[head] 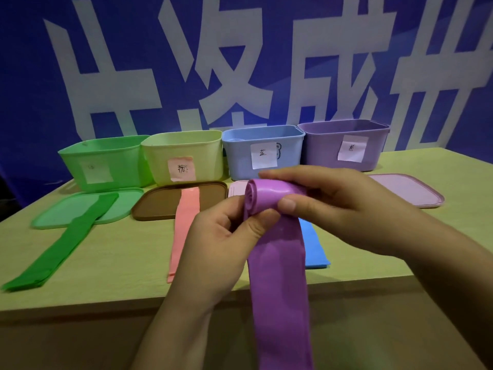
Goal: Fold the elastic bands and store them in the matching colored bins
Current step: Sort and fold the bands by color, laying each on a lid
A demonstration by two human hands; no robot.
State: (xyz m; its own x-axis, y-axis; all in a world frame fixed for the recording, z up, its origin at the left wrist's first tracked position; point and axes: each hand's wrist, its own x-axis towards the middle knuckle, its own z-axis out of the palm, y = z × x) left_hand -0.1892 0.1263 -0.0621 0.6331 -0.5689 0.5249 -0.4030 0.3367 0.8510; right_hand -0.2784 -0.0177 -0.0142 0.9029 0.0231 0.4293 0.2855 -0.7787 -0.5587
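Both hands hold a purple elastic band (277, 263) above the table's front edge. Its top end is wound into a roll, and the loose tail hangs down past the edge. My left hand (216, 236) pinches the roll from the left and below. My right hand (328, 204) grips it from the right, fingers over the top and thumb in front. A green band (61, 247), a pink band (184, 222) and a blue band (312, 244) lie flat on the table. At the back stand a green bin (104, 161), a yellow-green bin (184, 156), a blue bin (261, 153) and a purple bin (344, 145).
Lids lie in front of the bins: a green lid (88, 206), a brown lid (165, 198), a pale pink lid (236, 189) and a pink lid (410, 189). The light wooden table (120, 263) ends near me. A blue banner with white characters stands behind.
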